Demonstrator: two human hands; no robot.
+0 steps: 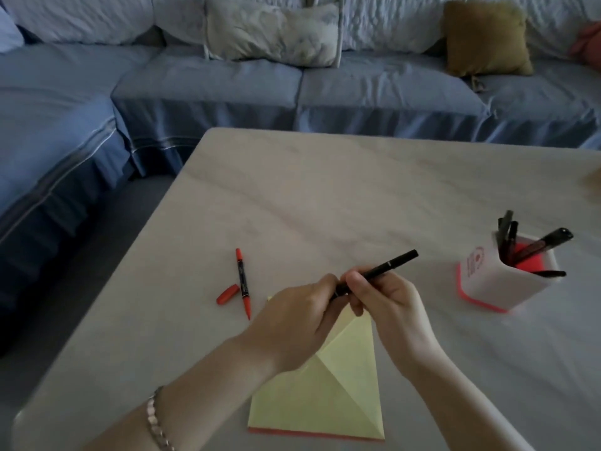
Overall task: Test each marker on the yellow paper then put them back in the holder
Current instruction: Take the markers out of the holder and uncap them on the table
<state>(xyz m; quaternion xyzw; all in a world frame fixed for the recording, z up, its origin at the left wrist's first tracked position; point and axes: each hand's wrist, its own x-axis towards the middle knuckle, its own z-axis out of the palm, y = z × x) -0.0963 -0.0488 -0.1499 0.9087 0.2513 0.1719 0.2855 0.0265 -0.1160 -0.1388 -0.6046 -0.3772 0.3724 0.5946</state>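
- Head view, the hands: both hands meet over the far end of the paper on a slim black marker.
- The left hand, with a beaded bracelet at the wrist, has its fingers curled tight round the marker's lower end. Whether that end is a cap, I cannot tell.
- The right hand has its fingers and thumb wrapped round the barrel, and the marker's far end sticks out up and to the right.
- Head view, the table: the creased yellow square of paper lies flat by the near edge of the pale marble-look table, partly under the hands.
- A red double-ended marker lies towards the left edge, with a loose red cap just beside it, so one tip appears bare.
- The white holder with the orange-red base stands towards the right edge, well apart from the paper, with several dark markers leaning in it.
- Beyond the far edge is a blue sofa with cushions.
- Risks: a sharp pull on a stiff cap could jerk the hands apart and streak ink on a hand or the table.
- Nothing pins the paper, so a test stroke may drag it.
- The bare red tip could stain the table or dry out, and its cap may roll away.
- Dropping a marker in carelessly might tip the holder.
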